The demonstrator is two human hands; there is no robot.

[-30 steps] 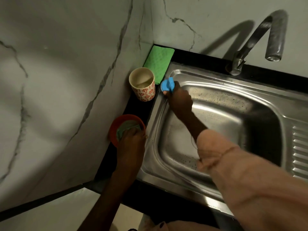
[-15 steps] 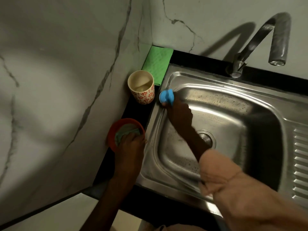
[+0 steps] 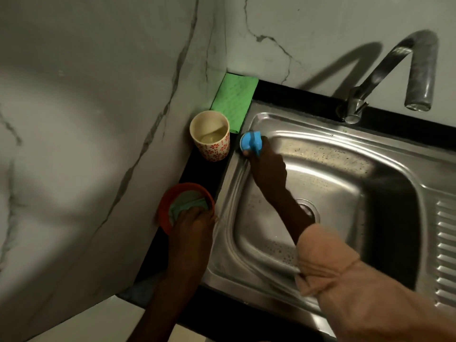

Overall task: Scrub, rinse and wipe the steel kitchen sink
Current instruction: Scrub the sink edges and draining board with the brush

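The steel sink point(image 3: 385, 154) fills the right half of the view, its basin speckled with wet foam near the front wall. My right hand point(image 3: 267, 170) grips a blue scrubber point(image 3: 251, 143) and presses it against the sink's left rim near the back corner. My left hand point(image 3: 191, 227) rests on a red bowl point(image 3: 167, 206) on the black counter left of the sink, fingers on a pale green cloth point(image 3: 183, 203) lying inside it. The drain point(image 3: 308, 208) is partly hidden by my right forearm.
A cup with red flower print point(image 3: 210, 135) stands on the counter strip beside the scrubber. A green mat point(image 3: 234, 99) lies in the back corner. The tap point(image 3: 394, 72) arches over the sink's back edge, its water off. Marble walls close the left and back.
My right hand has slid the blue scrubber along the sink's left rim, toward me and then a little back toward the corner. My left hand stays on the red bowl.
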